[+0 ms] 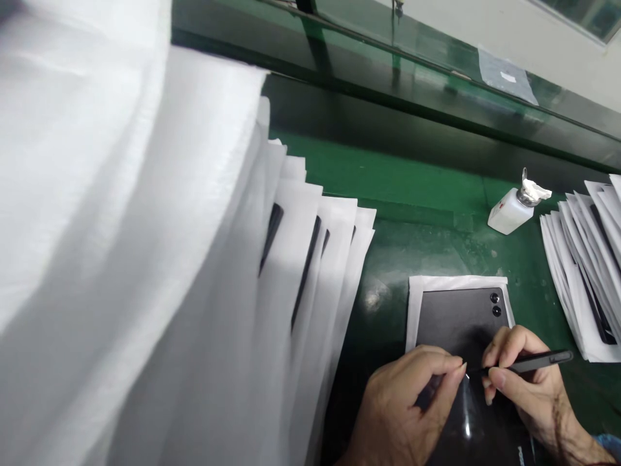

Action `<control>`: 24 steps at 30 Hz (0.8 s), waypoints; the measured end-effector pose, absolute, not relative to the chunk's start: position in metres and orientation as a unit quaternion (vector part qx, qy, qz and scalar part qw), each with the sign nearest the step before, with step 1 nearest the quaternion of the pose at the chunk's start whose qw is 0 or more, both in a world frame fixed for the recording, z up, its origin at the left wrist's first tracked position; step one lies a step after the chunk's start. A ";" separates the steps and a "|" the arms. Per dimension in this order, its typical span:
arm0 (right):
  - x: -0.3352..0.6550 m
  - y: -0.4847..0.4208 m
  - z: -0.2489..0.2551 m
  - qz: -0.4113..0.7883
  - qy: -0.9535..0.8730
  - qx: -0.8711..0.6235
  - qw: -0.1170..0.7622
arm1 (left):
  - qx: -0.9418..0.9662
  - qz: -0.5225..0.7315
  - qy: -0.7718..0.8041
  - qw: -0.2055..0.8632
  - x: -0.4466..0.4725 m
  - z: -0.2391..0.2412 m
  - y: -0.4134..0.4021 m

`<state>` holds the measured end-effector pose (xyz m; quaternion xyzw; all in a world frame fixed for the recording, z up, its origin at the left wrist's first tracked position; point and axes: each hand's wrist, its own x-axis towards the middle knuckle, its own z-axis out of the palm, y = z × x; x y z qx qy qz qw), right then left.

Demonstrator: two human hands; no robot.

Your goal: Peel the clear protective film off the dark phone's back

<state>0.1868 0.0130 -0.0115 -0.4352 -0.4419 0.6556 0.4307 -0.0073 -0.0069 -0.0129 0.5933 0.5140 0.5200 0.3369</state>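
between two white stacks, right hand [526, 382] pinches a stylus [533, 362], left hand [407, 404] pinching at the tablet [456, 323].

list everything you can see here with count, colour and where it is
tablet back: one, black with two camera lenses, lying on a white sheet at lower centre-right
stylus pen: one, black, in the right hand over the tablet
white sheet stack, left: many white sleeves with dark devices between them, leaning at left
white sheet stack, right: several, white with dark devices, fanned at the right edge
dispenser bottle: one, white with a metal pump top, behind the tablet
bench: one, green
left hand: pinching at the stylus tip on the tablet
right hand: gripping the stylus pen
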 end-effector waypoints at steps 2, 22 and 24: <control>0.187 0.012 -0.012 0.650 -0.446 -0.435 0.435 | 0.585 0.516 0.518 0.352 -0.008 -0.014 -0.007; 0.192 0.028 -0.009 0.619 -0.427 -0.423 0.506 | 0.424 0.348 0.625 0.556 -0.009 -0.015 0.001; 0.202 0.046 -0.010 0.586 -0.417 -0.436 0.541 | 0.423 0.346 0.621 0.562 -0.009 -0.016 -0.002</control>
